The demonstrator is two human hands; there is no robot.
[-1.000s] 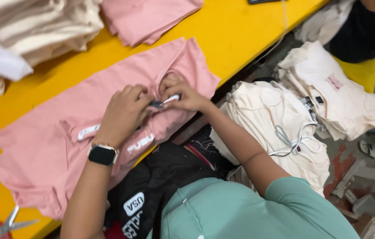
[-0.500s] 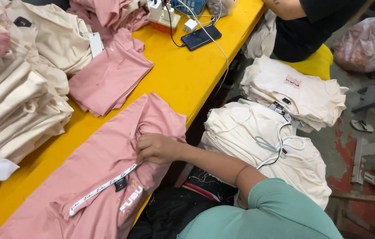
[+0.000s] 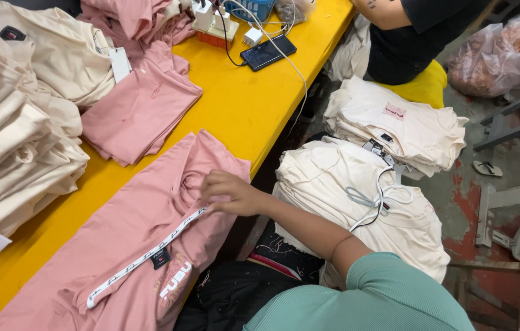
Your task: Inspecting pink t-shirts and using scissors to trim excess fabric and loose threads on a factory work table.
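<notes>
The right hand lies on a pink garment spread over the yellow table, its fingers curled and pinching a bunched fold of the cloth near the garment's upper edge; the left hand is out of sight, so I cannot tell how it is held. From just under that hand a white printed tape runs down and away along the fabric, past a small black label. Up the table from the hand, at its far end, stands a blue basket, though what is in it cannot be made out; beside it sit white chargers with cables trailing to a dark phone. Well beyond the hand to the other side, a clear plastic bag on the floor holds pinkish cloth. Another folded pink garment lies further up the table, and tall stacks of cream garments fill the side away from the person. Off the table edge, close by the forearm, more cream garments are heaped in piles, with a second person in a dark top seated beyond them on something yellow. The floor is worn, red-stained concrete.
</notes>
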